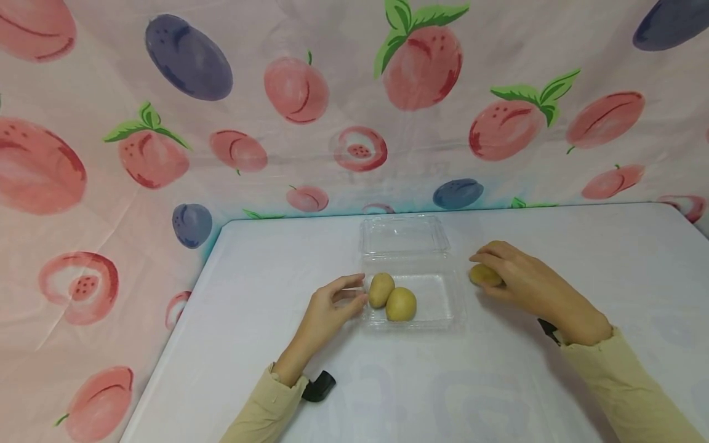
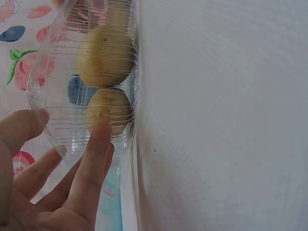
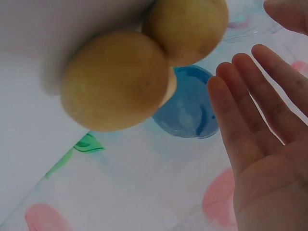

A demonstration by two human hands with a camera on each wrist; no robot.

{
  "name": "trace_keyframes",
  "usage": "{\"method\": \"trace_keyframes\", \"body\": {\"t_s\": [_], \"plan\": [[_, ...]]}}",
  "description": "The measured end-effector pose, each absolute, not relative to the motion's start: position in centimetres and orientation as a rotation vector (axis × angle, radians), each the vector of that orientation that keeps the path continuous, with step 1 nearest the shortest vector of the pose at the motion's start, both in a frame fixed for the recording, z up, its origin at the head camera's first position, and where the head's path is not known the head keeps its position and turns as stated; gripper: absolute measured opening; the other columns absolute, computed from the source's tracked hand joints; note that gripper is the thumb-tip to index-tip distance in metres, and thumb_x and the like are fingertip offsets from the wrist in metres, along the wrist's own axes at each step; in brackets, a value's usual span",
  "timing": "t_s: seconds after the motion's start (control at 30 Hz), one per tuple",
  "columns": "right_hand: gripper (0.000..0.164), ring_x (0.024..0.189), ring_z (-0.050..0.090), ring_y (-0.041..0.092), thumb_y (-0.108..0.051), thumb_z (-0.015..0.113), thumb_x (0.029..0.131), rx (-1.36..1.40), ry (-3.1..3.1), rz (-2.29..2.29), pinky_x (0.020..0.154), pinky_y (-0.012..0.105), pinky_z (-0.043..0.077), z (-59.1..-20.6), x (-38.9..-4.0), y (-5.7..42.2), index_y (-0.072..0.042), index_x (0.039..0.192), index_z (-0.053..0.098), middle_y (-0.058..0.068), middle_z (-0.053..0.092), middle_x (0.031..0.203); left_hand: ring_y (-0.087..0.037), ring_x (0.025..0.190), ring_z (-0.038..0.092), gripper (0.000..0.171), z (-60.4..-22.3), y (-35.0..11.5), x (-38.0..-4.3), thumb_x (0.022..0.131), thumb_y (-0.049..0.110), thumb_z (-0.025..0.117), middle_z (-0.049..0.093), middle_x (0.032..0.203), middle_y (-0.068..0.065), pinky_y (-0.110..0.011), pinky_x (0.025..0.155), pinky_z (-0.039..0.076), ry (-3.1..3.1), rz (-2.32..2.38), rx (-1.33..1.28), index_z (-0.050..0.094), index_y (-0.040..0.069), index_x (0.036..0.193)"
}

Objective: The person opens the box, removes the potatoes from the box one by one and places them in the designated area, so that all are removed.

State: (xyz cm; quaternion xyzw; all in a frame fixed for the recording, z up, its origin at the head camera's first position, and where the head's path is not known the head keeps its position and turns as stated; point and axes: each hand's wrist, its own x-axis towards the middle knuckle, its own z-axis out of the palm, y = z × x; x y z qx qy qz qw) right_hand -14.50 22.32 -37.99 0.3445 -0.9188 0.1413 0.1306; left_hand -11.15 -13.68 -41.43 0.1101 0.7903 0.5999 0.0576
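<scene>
A clear plastic box (image 1: 437, 311) lies with its lid (image 1: 404, 237) folded back behind it. Two yellow-brown potatoes, a longer one (image 1: 381, 290) and a rounder one (image 1: 401, 304), sit in its left half. My left hand (image 1: 327, 311) is at the box's left side, fingers slightly bent and spread; in the left wrist view, fingertips (image 2: 100, 132) rest against the ribbed wall. Over another potato (image 1: 485, 275), right of the box, hovers my right hand (image 1: 517, 277). In the right wrist view, its straight fingers stand apart beside a large potato (image 3: 118, 82) and a second potato (image 3: 187, 31).
A white-covered table (image 1: 471, 381) carries the box and potatoes. Behind it hangs a fruit-patterned cloth (image 1: 354, 92), which also runs down the left side. Black wrist straps (image 1: 319, 386) show at the cuffs of beige sleeves (image 1: 626, 381).
</scene>
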Motion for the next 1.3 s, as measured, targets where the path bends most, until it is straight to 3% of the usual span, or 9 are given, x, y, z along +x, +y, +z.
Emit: {"method": "trace_keyframes", "body": {"t_s": [0.27,0.47,0.7,1.3], "plan": [[0.037,0.108,0.060,0.030,-0.004,0.081,0.077,1.021,-2.649,0.389,0.082,0.046,0.059,-37.4,-14.2,21.3,0.001,0.111,0.069,0.014,0.064,0.113,-0.029,0.115,0.064,0.044,-41.4,-13.7,-11.2,0.092,0.011,0.072,0.060,0.136,-0.014,-0.023,0.084,0.060,2.390,1.820,0.334,0.060,0.002,0.134],[0.037,0.108,0.059,0.033,-0.007,0.081,0.079,1.046,-2.642,0.390,0.086,0.050,0.058,-37.2,-14.3,20.5,0.000,0.113,0.069,0.013,0.064,0.114,-0.029,0.115,0.064,0.044,-41.5,-13.7,-11.2,0.092,0.011,0.071,0.060,0.136,-0.015,-0.022,0.085,0.060,2.392,1.822,0.340,0.060,0.002,0.133],[0.036,0.103,0.062,0.030,-0.008,0.081,0.077,1.103,-2.586,0.348,0.087,0.051,0.054,-36.7,-14.6,19.5,0.000,0.111,0.069,0.012,0.066,0.109,-0.028,0.115,0.065,0.044,-41.4,-13.7,-11.1,0.092,0.011,0.072,0.061,0.136,-0.014,-0.022,0.085,0.060,2.406,1.810,0.337,0.060,0.003,0.133],[0.036,0.104,0.064,0.024,-0.012,0.080,0.082,1.224,-2.573,0.394,0.080,0.037,0.060,-36.9,-14.4,16.7,-0.002,0.114,0.068,0.009,0.065,0.112,-0.028,0.115,0.065,0.044,-41.5,-13.7,-11.2,0.092,0.012,0.072,0.061,0.135,-0.014,-0.024,0.084,0.060,2.409,1.805,0.342,0.060,0.003,0.133]]}}
